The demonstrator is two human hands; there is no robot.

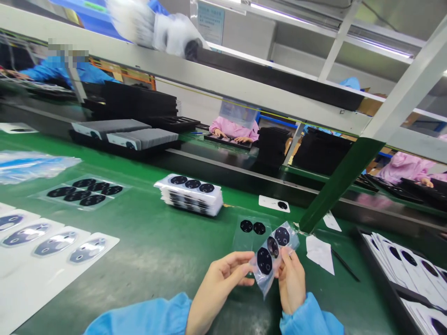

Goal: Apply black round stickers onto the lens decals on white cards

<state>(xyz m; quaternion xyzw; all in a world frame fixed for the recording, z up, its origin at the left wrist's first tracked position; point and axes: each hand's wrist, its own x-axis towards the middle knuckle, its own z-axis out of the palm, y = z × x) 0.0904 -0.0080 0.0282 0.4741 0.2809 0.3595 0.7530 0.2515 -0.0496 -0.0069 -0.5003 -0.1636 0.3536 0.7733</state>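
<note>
The right hand (292, 281) pinches the near-right edge of a clear strip (272, 249) carrying black discs. The left hand (223, 284) has thumb and fingers half curled at the strip's left corner; whether they grip the film or only touch it, I can't fairly tell, as the fingertips blur into it. The strip hangs tilted between the hands, above the bench (150, 251).

The step in hand looks like fine handling of the strip, perhaps finding an edge or parting a layer. The next move seems to call for a light fingertip hold on the film's margin, away from the discs.

Just beyond the strip lies a film (246, 239) with two discs, partly covered by it. Right of the right hand are a paper scrap (320, 253), a dark stick (345, 265) and a tray (376, 265), whose edge limits sideways travel. Ahead and right, a post (342, 186) slants up, limiting reach. Ahead and left stands a stack (190, 200). The widest room is left of the left hand, out to a white panel (45, 298).
</note>
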